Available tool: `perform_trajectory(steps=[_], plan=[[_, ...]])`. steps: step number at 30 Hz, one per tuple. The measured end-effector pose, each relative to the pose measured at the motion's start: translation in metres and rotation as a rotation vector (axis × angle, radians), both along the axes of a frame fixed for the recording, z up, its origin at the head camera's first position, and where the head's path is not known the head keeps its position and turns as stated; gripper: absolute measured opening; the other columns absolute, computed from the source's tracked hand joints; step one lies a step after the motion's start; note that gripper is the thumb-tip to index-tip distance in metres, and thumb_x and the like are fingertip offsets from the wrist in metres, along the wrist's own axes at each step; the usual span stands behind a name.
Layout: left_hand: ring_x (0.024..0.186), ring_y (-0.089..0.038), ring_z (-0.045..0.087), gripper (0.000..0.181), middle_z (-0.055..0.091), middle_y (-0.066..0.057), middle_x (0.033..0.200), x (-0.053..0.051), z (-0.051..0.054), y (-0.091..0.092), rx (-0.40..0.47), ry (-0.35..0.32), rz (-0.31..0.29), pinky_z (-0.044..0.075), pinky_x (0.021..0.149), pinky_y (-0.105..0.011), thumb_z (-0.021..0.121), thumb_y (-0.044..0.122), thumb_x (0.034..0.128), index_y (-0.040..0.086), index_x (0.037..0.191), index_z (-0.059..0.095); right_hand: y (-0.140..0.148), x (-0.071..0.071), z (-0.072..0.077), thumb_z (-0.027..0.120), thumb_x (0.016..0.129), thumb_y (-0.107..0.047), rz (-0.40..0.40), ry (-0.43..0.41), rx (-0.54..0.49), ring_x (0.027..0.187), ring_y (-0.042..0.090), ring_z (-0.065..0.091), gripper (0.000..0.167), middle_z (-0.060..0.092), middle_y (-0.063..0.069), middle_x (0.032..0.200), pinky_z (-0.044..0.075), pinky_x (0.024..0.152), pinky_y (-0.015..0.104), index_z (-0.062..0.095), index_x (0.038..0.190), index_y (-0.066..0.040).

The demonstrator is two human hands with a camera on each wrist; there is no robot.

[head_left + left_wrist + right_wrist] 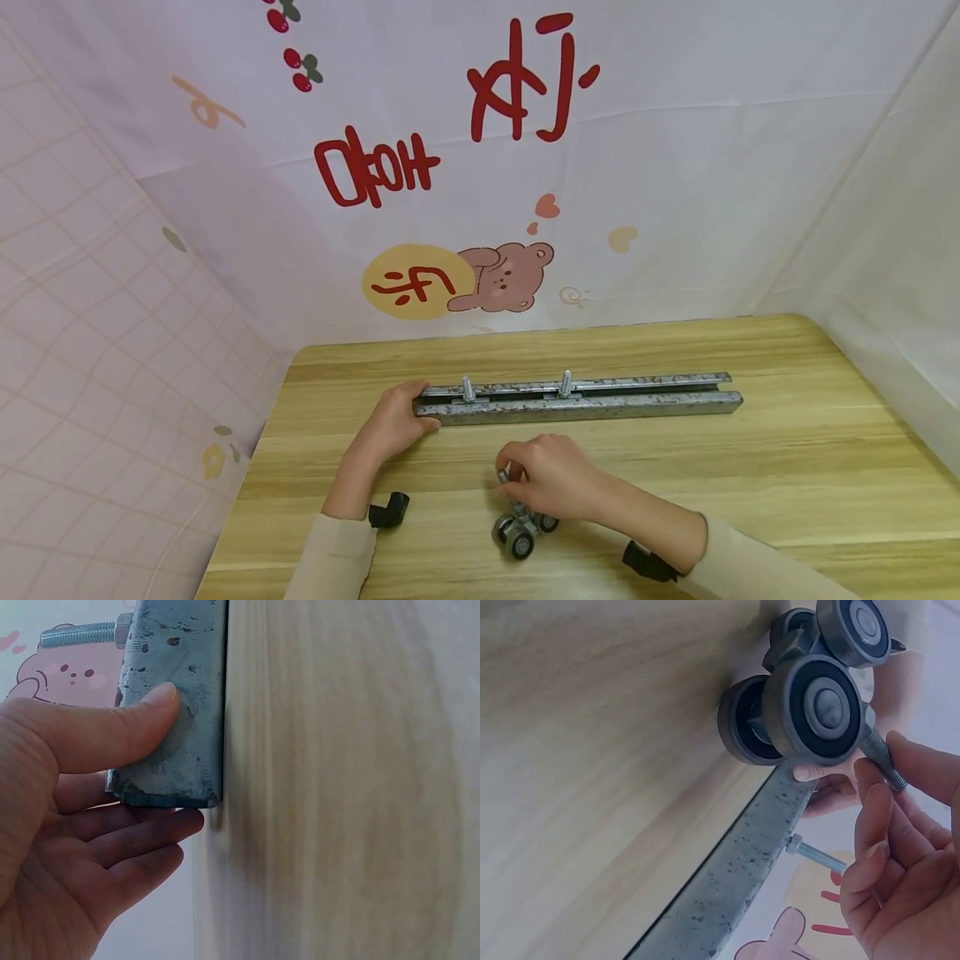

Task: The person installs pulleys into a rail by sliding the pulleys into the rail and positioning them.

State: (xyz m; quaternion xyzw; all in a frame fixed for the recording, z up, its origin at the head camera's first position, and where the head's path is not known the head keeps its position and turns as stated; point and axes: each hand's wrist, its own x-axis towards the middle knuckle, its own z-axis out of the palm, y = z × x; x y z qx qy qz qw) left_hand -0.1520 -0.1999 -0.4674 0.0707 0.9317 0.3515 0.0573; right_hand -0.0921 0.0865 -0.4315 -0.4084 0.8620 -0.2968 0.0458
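Metalwork in both hands: with the left hand [397, 421], gripped the left end of a long, grey, rust-flecked metal channel [637, 407], laid left to right across the far part of a pale, wood-grained tabletop [810, 467], thumb against the near wall, other fingers bent loosely about the end. With the right hand [555, 475], pinched between thumb and fingertips the silver threaded stem [883, 759] of a small, grey, four-wheeled metal roller carriage [520, 532], on the near side of the channel and apart from it. Could not tell wheel contact with the tabletop from a slight lift. Saw, upright in the channel's slot, a silver threaded left bolt [468, 389], near the left hand, and a matching right bolt [566, 385], about midway along. Risked, by judgement, a twist or drop of the carriage through so narrow a pinch on a slim stem, or a roll away on release. Risked also a swing of the channel's unheld right end on any knock, and a slide of either bolt along the slot, if loosely seated.
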Motion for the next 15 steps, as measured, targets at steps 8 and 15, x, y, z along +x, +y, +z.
perform_trajectory(steps=[8,15], plan=[[0.141,-0.043,0.049,0.074,0.053,-0.027,0.15,0.001,0.001,0.0,0.0,-0.006,-0.001,0.046,0.113,-0.056,0.088,0.011,0.0864,-0.008,0.149,0.052,0.011,0.007,0.003,0.085,0.09,-0.015,0.036,-0.005,-0.039,0.065,-0.01,0.057,0.015,0.073,-0.011,0.08,0.046,0.056,0.013,0.075,0.1,-0.012],[0.141,-0.044,0.049,0.073,0.053,-0.028,0.15,0.0,0.0,0.0,-0.004,0.006,-0.004,0.046,0.113,-0.056,0.087,0.01,0.0867,-0.009,0.148,0.052,0.021,0.011,0.003,0.088,0.086,-0.019,0.052,-0.002,-0.068,0.066,-0.009,0.055,0.018,0.068,-0.015,0.077,0.044,0.056,0.014,0.07,0.091,-0.02]])
